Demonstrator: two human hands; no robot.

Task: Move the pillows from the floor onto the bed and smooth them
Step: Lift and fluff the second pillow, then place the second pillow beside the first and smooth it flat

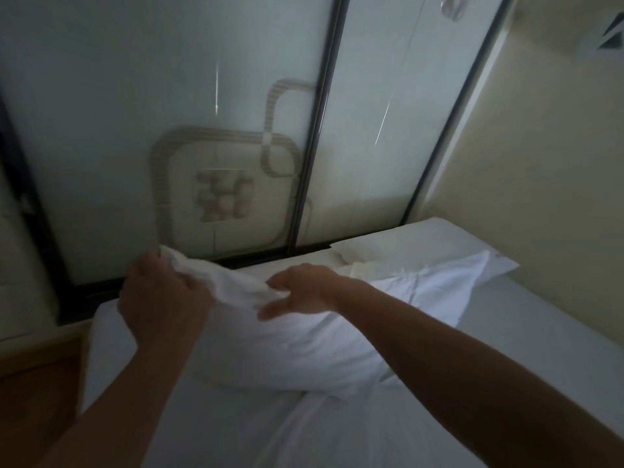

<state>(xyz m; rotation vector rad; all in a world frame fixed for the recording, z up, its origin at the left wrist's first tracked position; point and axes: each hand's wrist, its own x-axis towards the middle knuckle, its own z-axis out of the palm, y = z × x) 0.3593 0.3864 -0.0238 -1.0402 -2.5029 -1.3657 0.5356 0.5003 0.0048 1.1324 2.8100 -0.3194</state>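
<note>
A white pillow [290,346] lies on the bed [526,336] near its head end, its far left corner raised. My left hand [162,298] grips that raised corner. My right hand [300,292] rests on the pillow's top edge, fingers pinching the cloth. A second white pillow [435,251] lies flat behind it at the bed's far right, against the wall. The picture is blurred.
Frosted sliding panels with dark frames [324,130] and a square pattern stand right behind the bed's head. A beige wall [547,163] runs along the right side. Wooden floor [37,393] shows at the lower left, beside the bed.
</note>
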